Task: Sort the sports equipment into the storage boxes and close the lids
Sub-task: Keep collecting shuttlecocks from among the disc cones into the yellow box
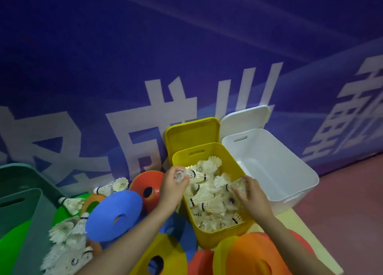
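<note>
1. left hand (173, 182) pinches a shuttlecock (189, 174) over the yellow box (224, 236), frame centre; a loose pinch risks it dropping outside onto the cones.
2. right hand (249, 194), fingers spread, presses the pile; feathers may crush.
3. count: three boxes, yellow, white box (294, 175), green box (27, 212); shuttlecocks too many to count; blue cone (116, 212) among several.

A blue banner wall (145, 47) with large white characters (207, 100) fills the view from nine to two o'clock; reddish floor (352, 202) lies at four o'clock, dimly lit
</note>
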Available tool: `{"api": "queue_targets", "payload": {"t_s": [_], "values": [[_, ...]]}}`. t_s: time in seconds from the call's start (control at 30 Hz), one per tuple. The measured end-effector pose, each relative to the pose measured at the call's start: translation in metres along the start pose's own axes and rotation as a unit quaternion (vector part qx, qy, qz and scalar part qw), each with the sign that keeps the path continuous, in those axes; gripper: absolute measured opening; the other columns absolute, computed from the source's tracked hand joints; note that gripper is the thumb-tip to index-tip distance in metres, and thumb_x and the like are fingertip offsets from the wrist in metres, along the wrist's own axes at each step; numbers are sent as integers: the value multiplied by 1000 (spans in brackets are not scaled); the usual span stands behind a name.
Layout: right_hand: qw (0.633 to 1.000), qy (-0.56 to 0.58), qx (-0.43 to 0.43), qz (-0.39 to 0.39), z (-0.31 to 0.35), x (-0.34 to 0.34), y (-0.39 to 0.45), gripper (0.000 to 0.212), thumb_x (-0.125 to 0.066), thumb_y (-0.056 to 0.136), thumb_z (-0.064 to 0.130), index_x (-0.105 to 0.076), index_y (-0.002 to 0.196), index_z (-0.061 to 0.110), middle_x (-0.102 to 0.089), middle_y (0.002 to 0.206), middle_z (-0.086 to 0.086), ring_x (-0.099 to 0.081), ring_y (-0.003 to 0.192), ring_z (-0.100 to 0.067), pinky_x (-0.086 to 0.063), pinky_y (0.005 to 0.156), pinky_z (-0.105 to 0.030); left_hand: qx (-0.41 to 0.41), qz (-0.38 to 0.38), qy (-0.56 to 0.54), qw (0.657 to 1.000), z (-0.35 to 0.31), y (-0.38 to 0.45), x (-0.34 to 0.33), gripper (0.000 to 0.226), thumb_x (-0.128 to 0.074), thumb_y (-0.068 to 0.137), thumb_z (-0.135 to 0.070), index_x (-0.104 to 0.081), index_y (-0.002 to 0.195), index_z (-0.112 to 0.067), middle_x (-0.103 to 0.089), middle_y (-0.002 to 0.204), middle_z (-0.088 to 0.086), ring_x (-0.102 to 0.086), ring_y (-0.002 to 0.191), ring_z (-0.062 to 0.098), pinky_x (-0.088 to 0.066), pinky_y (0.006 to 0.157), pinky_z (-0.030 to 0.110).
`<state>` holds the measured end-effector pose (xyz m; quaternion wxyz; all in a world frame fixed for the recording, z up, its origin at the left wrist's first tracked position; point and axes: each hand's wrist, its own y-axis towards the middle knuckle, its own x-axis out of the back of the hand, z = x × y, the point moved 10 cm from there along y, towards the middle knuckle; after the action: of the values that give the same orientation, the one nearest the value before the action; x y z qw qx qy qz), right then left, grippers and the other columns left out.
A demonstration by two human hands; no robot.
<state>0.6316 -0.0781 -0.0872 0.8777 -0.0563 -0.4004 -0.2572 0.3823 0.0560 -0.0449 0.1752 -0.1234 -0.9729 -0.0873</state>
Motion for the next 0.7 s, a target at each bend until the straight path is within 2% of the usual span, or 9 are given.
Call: {"api": "queue_targets", "payload": {"t_s": [0.17,0.27,0.33,0.4,0.5,0.6,0.63,0.7], "values": [[999,-28,35,3,9,-4,-1,68,-37,85,68,-40,137,24,-46,133,4,-55,112,-14,-40,85,-22,-21,-29,136,990,4,39,-22,22,-67,86,-27,-58,105,-20,-57,105,1,-57,98,22,-47,81,35],[999,-13,38,-11,8,0,-2,71,-31,83,72,-41,136,26,-47,130,5,-57,105,-12,-36,80,-18,-38,-15,304,952,14,58,-35,29,-63,88,-37,-58,112,-20,-58,111,3,-58,102,26,-44,92,42],[999,-8,48,-10,9,0,-3,72,-30,83,73,-41,137,27,-46,132,7,-58,104,-11,-35,80,-17,-33,12,393,919,26,65,-44,30,-59,89,-38,-57,114,-21,-59,113,0,-57,107,22,-31,108,43],[998,0,55,-6,9,0,-3,68,-34,85,71,-40,138,28,-44,133,9,-55,108,-8,-36,82,-16,-39,23,450,892,34,66,-51,26,-58,89,-38,-58,111,-23,-63,111,-3,-60,104,17,-14,117,43],[998,11,60,1,7,0,-1,59,-46,90,61,-39,139,29,-44,134,11,-51,115,-7,-38,86,-17,-52,22,490,870,38,67,-59,24,-55,90,-43,-66,100,-23,-71,92,-6,-66,89,13,-2,119,43],[998,13,65,3,5,-2,0,58,-49,90,57,-38,140,28,-44,134,10,-48,119,-7,-39,89,-19,-29,81,528,845,45,63,-70,44,-38,95,-53,-70,92,-25,-69,74,-5,-65,82,10,-1,119,45],[998,12,68,1,5,-3,0,59,-50,90,57,-38,140,28,-44,135,10,-47,120,-7,-40,90,-20,-24,96,528,843,47,63,-71,46,-34,96,-55,-71,94,-26,-70,77,-6,-65,86,10,-3,119,45],[997,5,74,-9,5,-3,1,59,-50,90,58,-39,140,28,-46,134,10,-46,122,-7,-40,92,-22,-21,110,506,855,51,63,-71,43,-36,96,-53,-66,113,-28,-70,102,-6,-60,105,13,-6,119,44]]}}
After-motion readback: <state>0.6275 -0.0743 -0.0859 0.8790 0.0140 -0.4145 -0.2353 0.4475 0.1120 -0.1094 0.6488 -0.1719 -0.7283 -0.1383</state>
